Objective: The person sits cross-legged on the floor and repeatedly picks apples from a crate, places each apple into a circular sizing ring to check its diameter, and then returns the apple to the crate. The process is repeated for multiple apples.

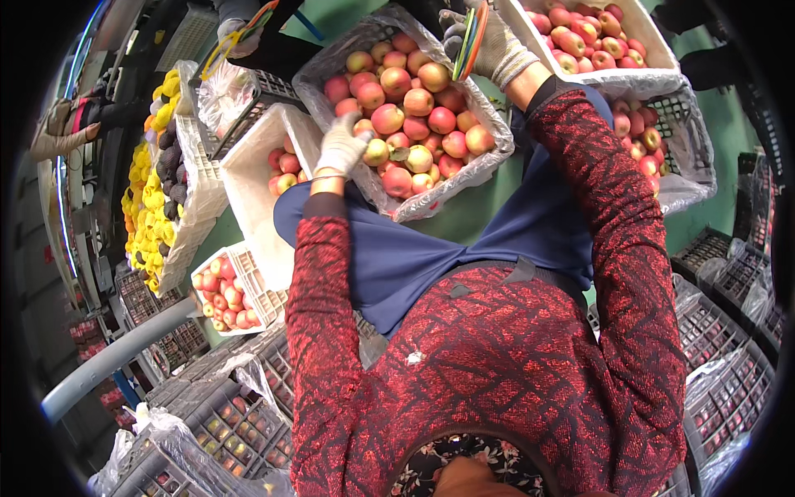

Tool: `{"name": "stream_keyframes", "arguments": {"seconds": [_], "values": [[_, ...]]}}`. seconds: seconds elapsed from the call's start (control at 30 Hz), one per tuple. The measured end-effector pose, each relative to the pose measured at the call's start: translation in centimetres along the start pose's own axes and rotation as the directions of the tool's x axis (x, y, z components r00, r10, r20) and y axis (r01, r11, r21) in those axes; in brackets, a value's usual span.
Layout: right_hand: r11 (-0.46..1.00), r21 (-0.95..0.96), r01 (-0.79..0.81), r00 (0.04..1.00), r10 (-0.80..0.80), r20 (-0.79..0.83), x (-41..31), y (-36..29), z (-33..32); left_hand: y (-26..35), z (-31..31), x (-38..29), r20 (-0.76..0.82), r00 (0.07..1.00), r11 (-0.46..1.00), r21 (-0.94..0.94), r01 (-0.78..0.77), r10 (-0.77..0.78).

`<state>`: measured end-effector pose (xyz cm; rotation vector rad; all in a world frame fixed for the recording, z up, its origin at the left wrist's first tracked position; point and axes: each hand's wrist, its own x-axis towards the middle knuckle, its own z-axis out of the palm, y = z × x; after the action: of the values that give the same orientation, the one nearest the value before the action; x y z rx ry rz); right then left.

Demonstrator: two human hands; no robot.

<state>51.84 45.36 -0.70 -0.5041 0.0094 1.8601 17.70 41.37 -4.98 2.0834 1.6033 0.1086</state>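
A plastic-lined crate (397,214) full of red and yellow apples (418,102) stands before me, between my knees. My left hand (341,148), in a pale knit glove, is at the crate's left side with its fingers against the apples there. Whether it grips one is hidden by blur and the hand itself. A loose leaf (399,153) lies among the fruit. Above the crate's far right corner, my gloved right hand (494,46) holds a bunch of flat coloured rings (471,43), seen nearly edge-on, green, yellow and orange among them.
White crates of apples stand at the upper right (596,76) and left (261,168). A smaller apple crate (273,292) is lower left. Yellow and dark net bundles (152,192) fill another. A co-worker's gloved hand (239,38) holds rings. Grey stacked crates (242,428) surround me.
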Motion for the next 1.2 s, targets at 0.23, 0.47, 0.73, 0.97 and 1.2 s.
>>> {"name": "stream_keyframes", "arguments": {"seconds": [0.23, 0.47, 0.73, 0.97, 1.2], "values": [[0.984, 0.075, -0.163, 0.983, 0.156, 0.093, 1.9, -0.7, -1.5, -5.5, 10.7, 2.6, 0.345, 0.938, 0.821, 0.545, -0.171, -0.033], [0.990, 0.116, -0.081, 0.997, 0.080, 0.008, 2.8, -3.8, -4.8, -6.7, 11.7, 4.6, 0.378, 0.926, 0.755, 0.607, -0.249, 0.001], [0.978, -0.200, -0.063, 0.995, 0.045, -0.092, 2.6, -2.4, -3.7, -3.8, 6.2, 6.1, 0.641, 0.767, 0.214, -0.755, 0.620, 0.037], [0.497, -0.852, 0.162, 0.986, -0.110, 0.124, 2.2, 2.8, -2.6, 5.4, 1.2, 5.4, 0.473, 0.827, -0.324, -0.765, 0.557, 0.304], [-0.264, -0.869, 0.419, 0.886, -0.092, 0.455, -0.7, 4.3, -3.7, 7.7, 3.7, 7.7, 0.284, 0.952, -0.483, -0.821, 0.304, 0.116]]}}
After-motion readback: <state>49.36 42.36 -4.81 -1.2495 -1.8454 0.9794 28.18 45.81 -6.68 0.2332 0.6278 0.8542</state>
